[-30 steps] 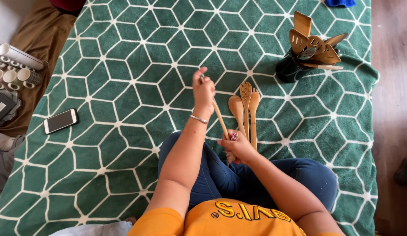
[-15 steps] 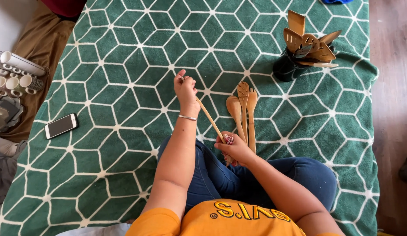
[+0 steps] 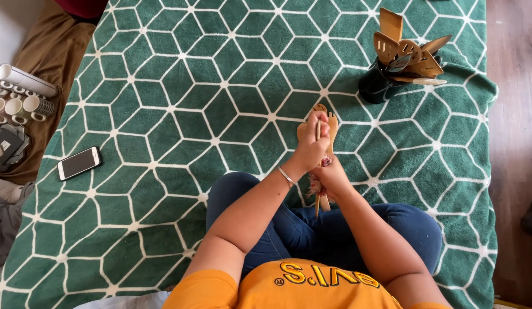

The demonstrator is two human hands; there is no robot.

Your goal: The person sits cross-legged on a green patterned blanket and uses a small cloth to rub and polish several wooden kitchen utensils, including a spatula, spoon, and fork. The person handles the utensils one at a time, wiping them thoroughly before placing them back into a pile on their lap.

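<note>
I sit cross-legged on a green rug with a white geometric pattern (image 3: pixel 163 114). A bunch of wooden spoons (image 3: pixel 333 123) is held upright-ish above my knees. My left hand (image 3: pixel 311 144), with a thin bracelet on its wrist, is closed around the bunch near the spoon heads. My right hand (image 3: pixel 330 178) grips the handles lower down, just above my blue jeans (image 3: pixel 289 229). The two hands touch each other. Most of the spoon shafts are hidden inside the hands.
A dark holder (image 3: pixel 377 87) full of wooden spatulas stands at the back right of the rug. A phone (image 3: pixel 78 162) lies on the rug's left side. White mugs (image 3: pixel 19 106) and brown cloth sit off the left edge. Wooden floor (image 3: pixel 514 114) runs along the right.
My left hand swung right from out over the rug, bringing one spoon against the others, and now clasps the whole bunch. The right hand stayed on the handles.
</note>
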